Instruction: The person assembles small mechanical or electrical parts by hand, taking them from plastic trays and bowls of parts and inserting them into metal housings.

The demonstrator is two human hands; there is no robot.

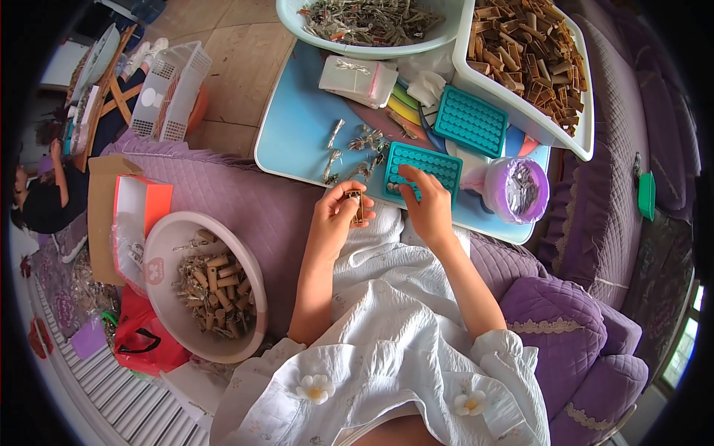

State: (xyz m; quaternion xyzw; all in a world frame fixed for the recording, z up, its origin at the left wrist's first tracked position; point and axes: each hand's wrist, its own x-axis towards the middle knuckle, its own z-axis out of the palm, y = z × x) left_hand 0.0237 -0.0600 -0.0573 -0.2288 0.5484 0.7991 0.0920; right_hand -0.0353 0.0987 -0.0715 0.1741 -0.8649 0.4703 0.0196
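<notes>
My left hand holds a small brown wooden clip just in front of the blue table edge. My right hand rests its fingertips on a teal holed tray lying on the light blue table. A second teal tray lies further back. Small silvery metal pieces are scattered on the table to the left of the near tray.
A purple cup of metal pieces stands right of my hand. A white bin of wooden clips and a pale basin of metal pieces sit at the back. A bowl of wooden clips lies left on the purple sofa. A person sits far left.
</notes>
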